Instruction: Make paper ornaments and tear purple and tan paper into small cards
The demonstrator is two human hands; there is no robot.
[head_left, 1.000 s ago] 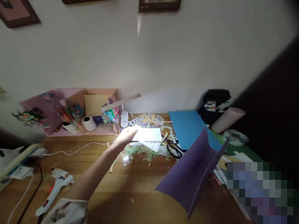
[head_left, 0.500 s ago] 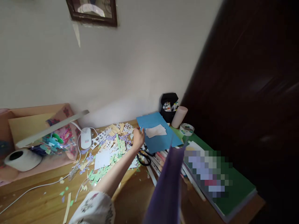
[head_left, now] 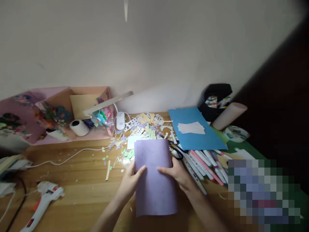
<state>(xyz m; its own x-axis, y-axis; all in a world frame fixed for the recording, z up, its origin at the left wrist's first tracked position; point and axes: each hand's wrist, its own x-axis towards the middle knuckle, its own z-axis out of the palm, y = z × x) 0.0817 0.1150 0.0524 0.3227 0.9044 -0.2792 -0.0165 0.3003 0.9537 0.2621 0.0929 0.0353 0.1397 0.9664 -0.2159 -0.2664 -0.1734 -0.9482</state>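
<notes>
Currently, your left hand [head_left: 127, 182] and right hand [head_left: 180, 174] grip the doubled-over purple paper [head_left: 154, 191], nearer you and left of the blue sheet [head_left: 193, 141], where uneven thumb pressure could crease it crookedly.

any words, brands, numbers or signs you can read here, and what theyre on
None can be read.
Small white device: mark too blurred.
Packets in the black case: print too small.
Glue gun: switch marking too blurred.
Patch at right: pixelated.
Purple paper: no writing visible.
</notes>
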